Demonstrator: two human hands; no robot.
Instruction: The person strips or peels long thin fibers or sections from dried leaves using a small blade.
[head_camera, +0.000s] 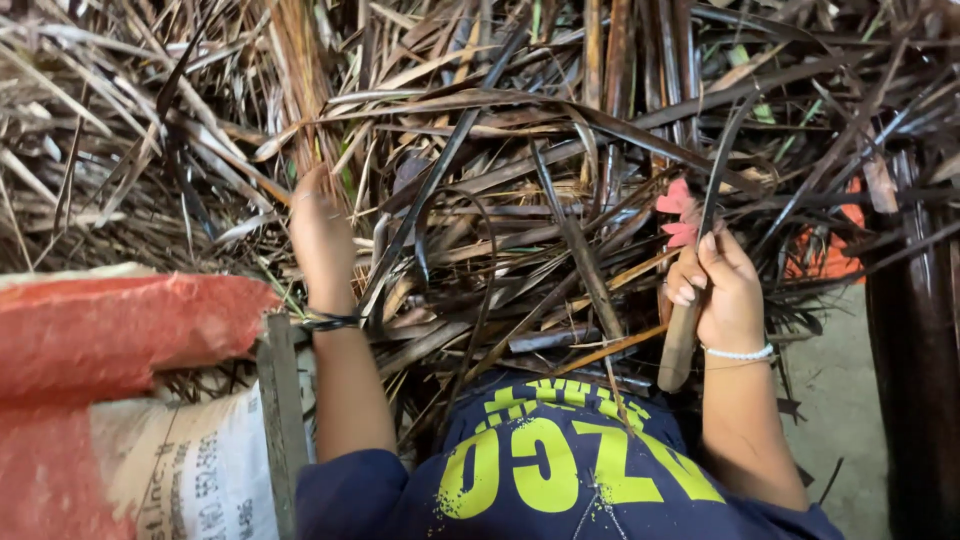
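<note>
The right hand (722, 292) is clenched around a wooden handle (681, 340), whose lower end sticks out below the fist; the thumb and fingers wrap it from both sides. Above the fist, what the handle carries is mostly hidden among the leaves, and a small pink, jagged piece (678, 212) shows just above the fingers, beside a dark strip that rises past the knuckles. A white bead bracelet (740, 353) circles that wrist.

The left hand (318, 232) reaches forward into the pile of dry leaves (520, 190), well apart from the right hand; its fingers are buried among pale stalks, so whether it grasps anything cannot be told. A dark band (328, 322) sits on that wrist.

The pile of long brown and dark leaf strips lies between and beyond both hands and fills the upper view. To the left lie a red woven sack (110, 330) and a white printed sack (190, 470), with a grey wooden slat (280, 410) beside the left forearm. Bare ground (850, 370) shows at the lower right.
</note>
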